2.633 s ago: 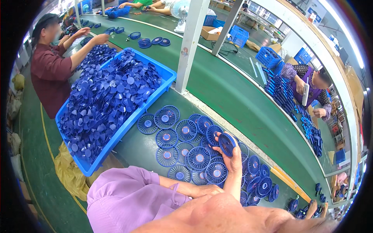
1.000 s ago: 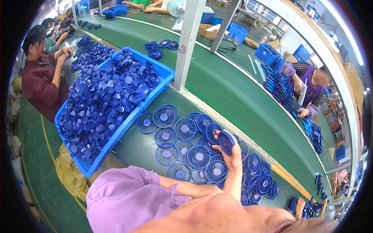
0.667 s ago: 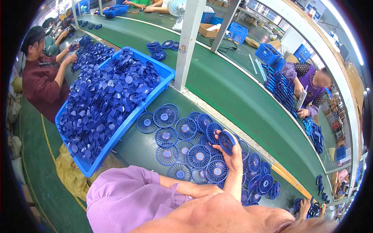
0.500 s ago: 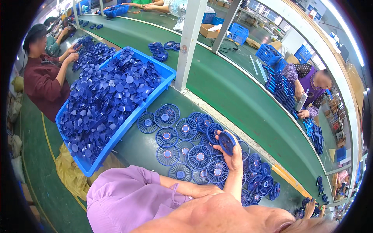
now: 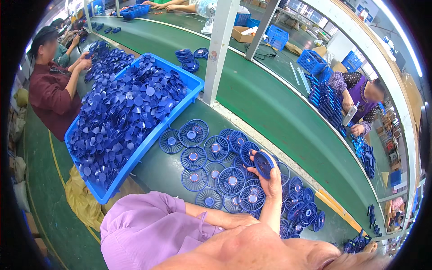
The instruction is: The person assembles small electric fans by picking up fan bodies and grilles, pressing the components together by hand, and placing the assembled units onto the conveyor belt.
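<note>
My right hand [image 5: 272,183] holds a round blue fan grille [image 5: 263,165] up on edge, the fingers wrapped behind its rim. Beneath and around it lie many more blue fan grilles [image 5: 231,180] on the green tabletop, some overlapping, several with a pinkish ring at the hub. From the left, my left forearm in a purple sleeve [image 5: 144,220] reaches across the front of the table. Its end, my left hand [image 5: 243,220], sits low beside my right wrist; its fingers are hidden.
A large blue bin [image 5: 105,198] heaped with blue fan blades [image 5: 130,117] stands to the left. Past a white post [image 5: 219,54] runs a green conveyor belt [image 5: 279,114] carrying small stacks of grilles [image 5: 186,58]. Co-workers sit at the far left and across the belt.
My hands and the held fan grille stay almost still. Across the belt, a co-worker's hands and the pale tool have shifted slightly. At the lower right, another person's hand has moved down.
</note>
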`<state>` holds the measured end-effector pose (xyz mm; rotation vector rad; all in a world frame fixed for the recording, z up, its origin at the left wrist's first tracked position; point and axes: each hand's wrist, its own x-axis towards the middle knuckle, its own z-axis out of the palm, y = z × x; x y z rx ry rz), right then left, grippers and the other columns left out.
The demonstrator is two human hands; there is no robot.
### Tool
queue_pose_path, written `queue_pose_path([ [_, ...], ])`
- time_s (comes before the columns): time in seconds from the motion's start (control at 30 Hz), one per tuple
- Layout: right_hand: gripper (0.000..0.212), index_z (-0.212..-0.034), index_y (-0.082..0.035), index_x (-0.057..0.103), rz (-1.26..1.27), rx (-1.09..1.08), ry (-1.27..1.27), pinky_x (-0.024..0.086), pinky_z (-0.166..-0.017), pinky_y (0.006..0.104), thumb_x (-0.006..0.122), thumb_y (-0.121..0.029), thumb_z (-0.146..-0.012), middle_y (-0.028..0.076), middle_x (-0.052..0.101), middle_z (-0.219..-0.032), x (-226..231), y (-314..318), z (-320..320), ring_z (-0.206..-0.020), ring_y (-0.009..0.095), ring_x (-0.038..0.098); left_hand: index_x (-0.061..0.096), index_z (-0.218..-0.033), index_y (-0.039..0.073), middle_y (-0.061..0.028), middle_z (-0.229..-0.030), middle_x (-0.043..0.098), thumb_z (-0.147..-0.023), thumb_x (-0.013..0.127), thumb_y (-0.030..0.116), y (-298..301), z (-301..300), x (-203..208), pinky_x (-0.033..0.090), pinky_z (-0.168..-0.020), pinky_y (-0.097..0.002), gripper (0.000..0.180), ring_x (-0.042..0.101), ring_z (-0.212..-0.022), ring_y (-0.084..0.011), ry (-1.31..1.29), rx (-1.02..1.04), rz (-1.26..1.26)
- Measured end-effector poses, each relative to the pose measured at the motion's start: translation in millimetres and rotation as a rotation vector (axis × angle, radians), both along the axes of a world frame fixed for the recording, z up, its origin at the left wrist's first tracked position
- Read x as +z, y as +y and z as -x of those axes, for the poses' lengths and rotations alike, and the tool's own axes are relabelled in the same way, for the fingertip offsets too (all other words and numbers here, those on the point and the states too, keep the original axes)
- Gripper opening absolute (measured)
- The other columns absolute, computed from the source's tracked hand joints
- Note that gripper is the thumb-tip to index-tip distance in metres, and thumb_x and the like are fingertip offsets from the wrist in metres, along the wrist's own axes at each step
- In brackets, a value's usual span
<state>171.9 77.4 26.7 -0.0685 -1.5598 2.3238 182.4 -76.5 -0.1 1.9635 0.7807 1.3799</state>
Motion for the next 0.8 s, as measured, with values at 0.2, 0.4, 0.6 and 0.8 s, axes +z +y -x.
queue_pose_path([
  [0.2, 0.085, -0.137, 0.001, 0.041, -0.002, 0.001, -0.004, 0.050, -0.089, 0.0443, 0.067, -0.056, -0.078, 0.020, 0.048, -0.135, -1.0, 0.0, -1.0, -0.122, 0.030, 0.050, 0.062, -0.097, 0.004, -0.0093, -0.086, 0.059, -0.088, 0.059, 0.008, -1.3, 1.1, 3.1, 0.051, -0.061, -0.0360, 0.011, 0.062, -0.075, -0.0271, -0.003, 0.005, 0.003],
  [0.4, 0.086, -0.137, 0.000, 0.041, -0.003, -0.001, -0.007, 0.050, -0.089, 0.0444, 0.067, -0.057, -0.078, 0.020, 0.048, -0.135, -2.1, 1.2, -0.8, -0.123, 0.030, 0.050, 0.062, -0.098, 0.004, -0.0089, -0.087, 0.059, -0.088, 0.059, 0.008, -2.5, 3.4, 7.2, 0.051, -0.062, -0.0358, 0.011, 0.062, -0.076, -0.0271, 0.011, -0.002, 0.027],
  [0.6, 0.086, -0.136, 0.000, 0.041, -0.007, -0.007, -0.014, 0.050, -0.089, 0.0442, 0.067, -0.057, -0.078, 0.020, 0.048, -0.135, -0.8, 1.3, -0.4, -0.123, 0.030, 0.050, 0.062, -0.100, 0.005, -0.0089, -0.088, 0.059, -0.089, 0.059, 0.008, -0.7, 2.7, 3.1, 0.051, -0.062, -0.0359, 0.012, 0.063, -0.077, -0.0273, -0.006, -0.019, 0.007],
  [0.8, 0.086, -0.136, 0.001, 0.041, -0.001, 0.006, -0.009, 0.050, -0.089, 0.0433, 0.068, -0.057, -0.078, 0.020, 0.048, -0.135, -2.9, 1.1, 2.2, -0.122, 0.030, 0.050, 0.062, -0.099, 0.005, -0.0089, -0.088, 0.059, -0.089, 0.058, 0.008, -1.3, 3.4, 2.9, 0.051, -0.062, -0.0360, 0.012, 0.062, -0.076, -0.0273, -0.011, -0.010, 0.011],
])
